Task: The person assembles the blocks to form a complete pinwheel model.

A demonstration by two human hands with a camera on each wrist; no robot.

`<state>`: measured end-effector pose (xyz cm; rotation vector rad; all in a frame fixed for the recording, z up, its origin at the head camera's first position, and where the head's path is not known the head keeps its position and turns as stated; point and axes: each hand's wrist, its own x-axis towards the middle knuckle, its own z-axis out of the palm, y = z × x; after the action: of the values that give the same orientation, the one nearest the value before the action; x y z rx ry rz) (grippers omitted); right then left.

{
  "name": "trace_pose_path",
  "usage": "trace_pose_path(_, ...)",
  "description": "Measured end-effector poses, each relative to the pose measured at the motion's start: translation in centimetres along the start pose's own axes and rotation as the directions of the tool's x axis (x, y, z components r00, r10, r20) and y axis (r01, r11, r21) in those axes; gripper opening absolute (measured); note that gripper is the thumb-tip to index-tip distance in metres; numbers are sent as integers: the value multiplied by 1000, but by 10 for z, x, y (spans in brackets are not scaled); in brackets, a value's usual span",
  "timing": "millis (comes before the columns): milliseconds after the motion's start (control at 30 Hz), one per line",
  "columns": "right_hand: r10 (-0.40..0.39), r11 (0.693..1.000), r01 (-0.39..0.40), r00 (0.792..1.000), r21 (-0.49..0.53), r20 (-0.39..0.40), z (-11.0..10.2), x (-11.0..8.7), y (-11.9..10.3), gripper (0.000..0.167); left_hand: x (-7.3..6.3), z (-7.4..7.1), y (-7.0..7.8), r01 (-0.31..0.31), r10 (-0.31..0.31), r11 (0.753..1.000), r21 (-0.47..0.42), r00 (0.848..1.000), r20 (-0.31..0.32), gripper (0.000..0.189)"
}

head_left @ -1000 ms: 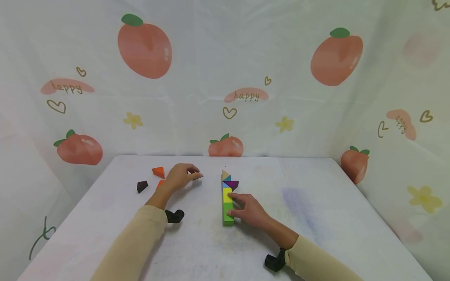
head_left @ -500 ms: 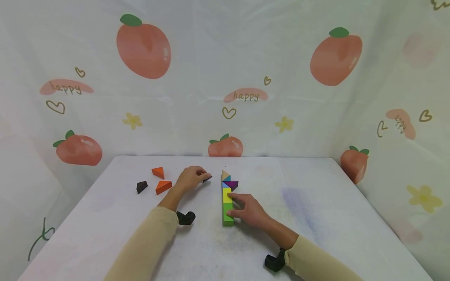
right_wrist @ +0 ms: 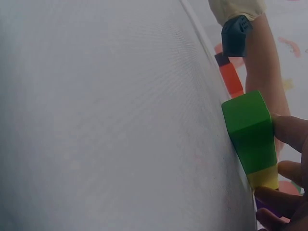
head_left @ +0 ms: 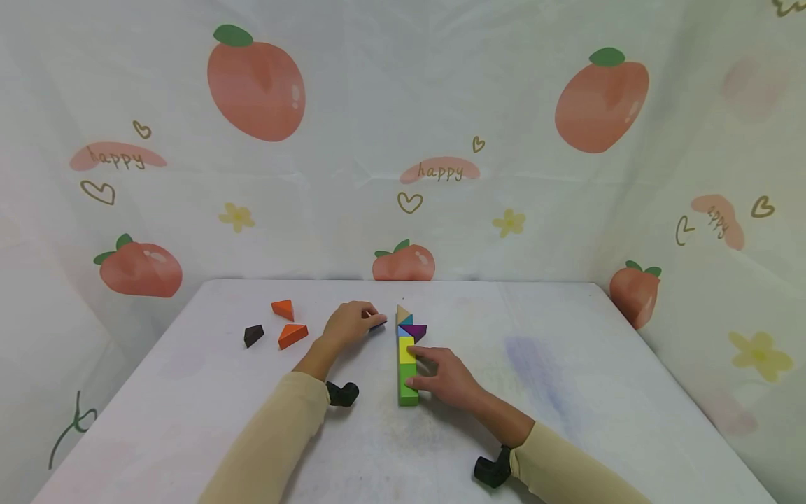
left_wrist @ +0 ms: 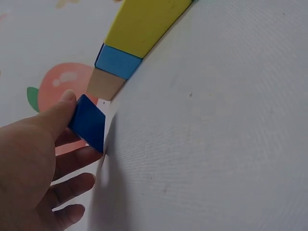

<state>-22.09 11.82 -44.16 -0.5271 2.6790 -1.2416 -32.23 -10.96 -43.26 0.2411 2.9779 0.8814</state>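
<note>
My left hand point(head_left: 352, 323) pinches a dark blue block point(left_wrist: 90, 122) with slanted sides between thumb and fingers, just left of a row of blocks. That row starts nearest me with a green block point(head_left: 408, 385), then a yellow block point(head_left: 406, 350). Beyond these lie a light blue triangle point(head_left: 403, 332), a purple triangle point(head_left: 415, 330) jutting right, a teal piece point(head_left: 408, 320) and a tan triangle point(head_left: 403, 313) at the far end. From the right, my right hand point(head_left: 450, 376) rests against the row, thumb at the green block and index fingertip on the yellow one.
Left of my left arm lie two orange triangular blocks point(head_left: 292, 336) and a black block point(head_left: 254, 335). The white table point(head_left: 567, 420) ends at a curtain point(head_left: 352, 140) printed with fruit. Each wrist bears a black device point(head_left: 493, 470).
My left hand has moved right toward the row's far end with the dark blue block, uncovering the nearer orange block. My right hand and the row have stayed in place.
</note>
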Motion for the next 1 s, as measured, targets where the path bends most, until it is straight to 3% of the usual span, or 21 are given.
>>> trace_pose_path(400,12,1000,-12,1000,0,6,0,0,1,63,-6,5,4,-101,106,991,90,993,-57,22)
trace_pose_path(1000,20,1000,-20,1000,-13,5,1,1,0,63,-3,4,-3,-52,59,996,73,994,-93,22)
